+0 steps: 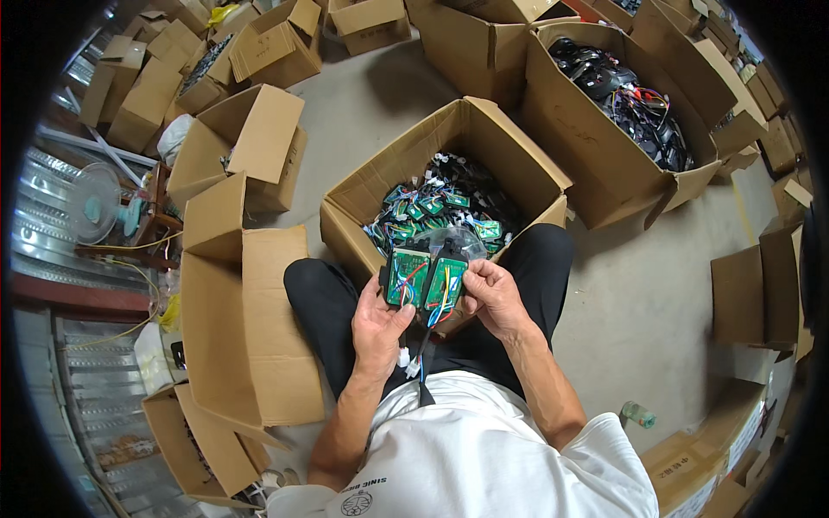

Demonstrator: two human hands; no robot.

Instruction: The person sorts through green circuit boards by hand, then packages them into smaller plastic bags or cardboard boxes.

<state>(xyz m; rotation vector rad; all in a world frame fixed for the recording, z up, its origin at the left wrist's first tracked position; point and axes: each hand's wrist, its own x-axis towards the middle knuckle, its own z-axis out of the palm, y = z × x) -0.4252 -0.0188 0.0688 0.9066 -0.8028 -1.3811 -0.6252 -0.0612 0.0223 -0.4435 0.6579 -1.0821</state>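
Two green circuit boards in dark housings are held side by side above my lap. My left hand (pixel 376 335) grips the left circuit board (pixel 406 281) by its outer side, thumb at the lower edge. Fingers of my right hand (pixel 496 298) pinch the right circuit board (pixel 444 283) at its side. Coloured wires run down from both boards, and white connectors (pixel 413 369) dangle at the ends. Just beyond my hands stands an open cardboard box (pixel 509 148) holding a heap of similar green boards (pixel 432 205) with wires. Clear plastic (pixel 465 239) shows behind the held boards.
At the far right, a large carton (pixel 580 129) holds black plastic parts and cables (pixel 635 104). Open cartons (pixel 216 319) stand close on my left, more (pixel 734 298) on the right. A fan (pixel 97 204) is at the left; a bottle (pixel 639 414) lies on the floor.
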